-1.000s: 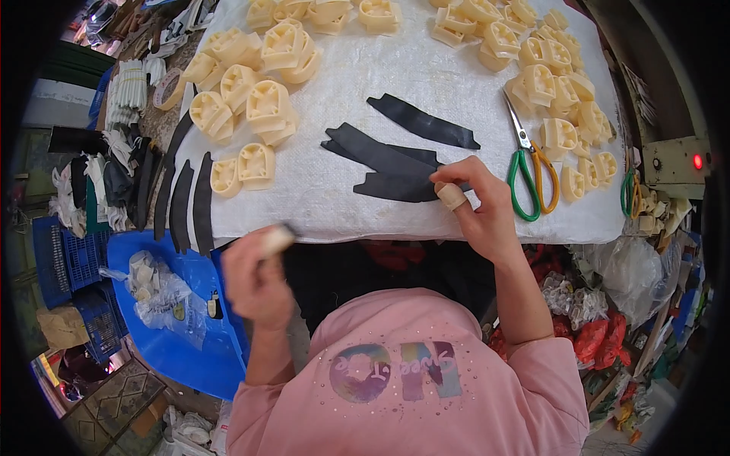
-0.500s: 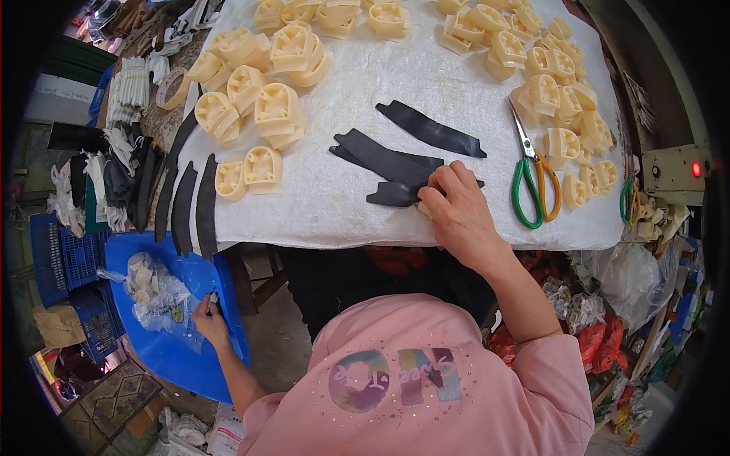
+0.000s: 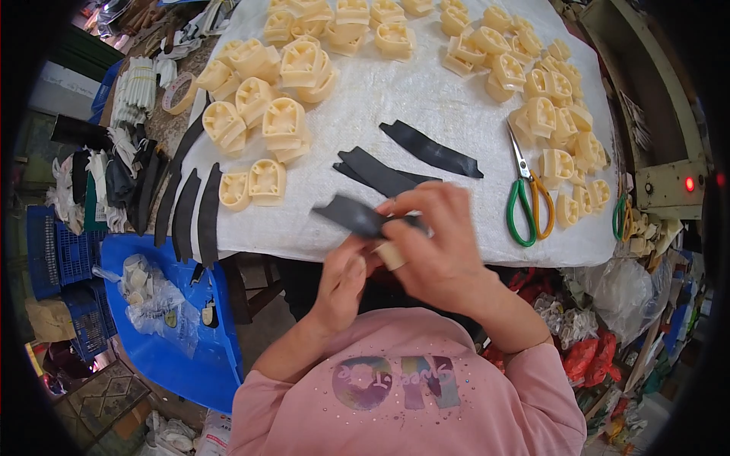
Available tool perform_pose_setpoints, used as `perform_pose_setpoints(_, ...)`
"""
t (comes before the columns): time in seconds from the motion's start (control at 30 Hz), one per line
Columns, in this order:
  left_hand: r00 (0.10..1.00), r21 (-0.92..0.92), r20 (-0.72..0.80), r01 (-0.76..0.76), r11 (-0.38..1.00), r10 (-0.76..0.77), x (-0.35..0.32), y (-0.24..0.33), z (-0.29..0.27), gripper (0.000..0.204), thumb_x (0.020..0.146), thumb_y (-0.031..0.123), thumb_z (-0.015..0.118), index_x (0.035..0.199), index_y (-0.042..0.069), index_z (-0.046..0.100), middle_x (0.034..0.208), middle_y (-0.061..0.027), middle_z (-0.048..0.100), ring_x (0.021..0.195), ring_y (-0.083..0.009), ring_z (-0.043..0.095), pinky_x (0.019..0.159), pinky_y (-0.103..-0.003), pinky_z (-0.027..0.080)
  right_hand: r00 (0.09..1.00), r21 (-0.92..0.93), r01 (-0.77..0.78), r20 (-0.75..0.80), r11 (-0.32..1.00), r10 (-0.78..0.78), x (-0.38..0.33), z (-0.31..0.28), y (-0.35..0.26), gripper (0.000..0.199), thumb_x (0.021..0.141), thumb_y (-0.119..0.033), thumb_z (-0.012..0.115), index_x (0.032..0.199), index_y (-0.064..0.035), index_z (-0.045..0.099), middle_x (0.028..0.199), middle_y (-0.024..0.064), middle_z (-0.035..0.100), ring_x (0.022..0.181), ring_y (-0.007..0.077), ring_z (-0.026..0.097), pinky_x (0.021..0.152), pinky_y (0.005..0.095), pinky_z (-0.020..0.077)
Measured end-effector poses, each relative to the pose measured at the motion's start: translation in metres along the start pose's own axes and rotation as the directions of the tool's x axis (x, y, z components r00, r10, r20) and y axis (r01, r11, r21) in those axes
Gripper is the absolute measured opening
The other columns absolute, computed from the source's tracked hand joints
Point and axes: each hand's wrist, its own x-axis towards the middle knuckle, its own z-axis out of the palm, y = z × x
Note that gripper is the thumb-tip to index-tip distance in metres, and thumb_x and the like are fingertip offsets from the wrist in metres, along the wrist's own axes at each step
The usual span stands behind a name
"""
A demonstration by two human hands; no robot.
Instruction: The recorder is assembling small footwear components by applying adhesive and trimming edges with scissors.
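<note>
My right hand (image 3: 445,247) is closed on a black strip (image 3: 350,216) above the near table edge, and a small cream-coloured piece (image 3: 391,256) shows below its fingers. My left hand (image 3: 340,287) is raised to the strip's underside; its fingertips are partly hidden and blurred. Beyond the hands, another black strip (image 3: 430,149) and a pair of overlapping black strips (image 3: 380,173) lie on the white cloth (image 3: 334,129). Scissors (image 3: 525,190) with one green and one yellow handle rest to the right of them.
Cream plastic parts (image 3: 285,125) stand in clusters at the left, back and right of the table. Several black strips (image 3: 182,216) hang over its left edge. Below it, a blue tub (image 3: 144,342) holds plastic bags (image 3: 156,296). A machine with a red light (image 3: 690,184) stands at right.
My left hand has come up from the blue tub to meet the right, leaving a small dark-and-cream thing there. My right hand has lifted a black strip off the cloth toward me.
</note>
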Motion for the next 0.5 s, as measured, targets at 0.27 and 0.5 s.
perform_pose_setpoints(0.27,0.894,-0.148,-0.444,0.000,0.989,-0.066,-0.001,0.016,-0.030,0.046,0.099,0.033,0.032,0.125,-0.002,0.046,0.110,-0.0186,0.059,0.078,-0.0184,0.062,0.055,-0.027,0.049,0.996,0.340,-0.033,0.094,0.940,0.001,0.046,0.047,0.037,0.035,0.069,0.001,0.061,0.104,-0.0033,0.057,0.109,0.0119,0.053,0.100,0.0316,0.048,0.083,0.0399,0.0416)
perform_pose_setpoints(0.5,0.892,-0.231,-0.452,-0.105,0.967,-0.011,-0.004,0.029,-0.050,0.044,0.099,0.033,0.037,0.126,-0.001,0.046,0.103,-0.0199,0.061,0.066,-0.0152,0.059,0.045,-0.024,0.043,0.979,0.016,0.163,0.122,0.986,-0.164,0.095,0.106,0.053,0.048,0.064,0.005,0.058,0.111,-0.0013,0.056,0.123,0.0162,0.049,0.112,0.0348,0.044,0.092,0.0385,0.0439)
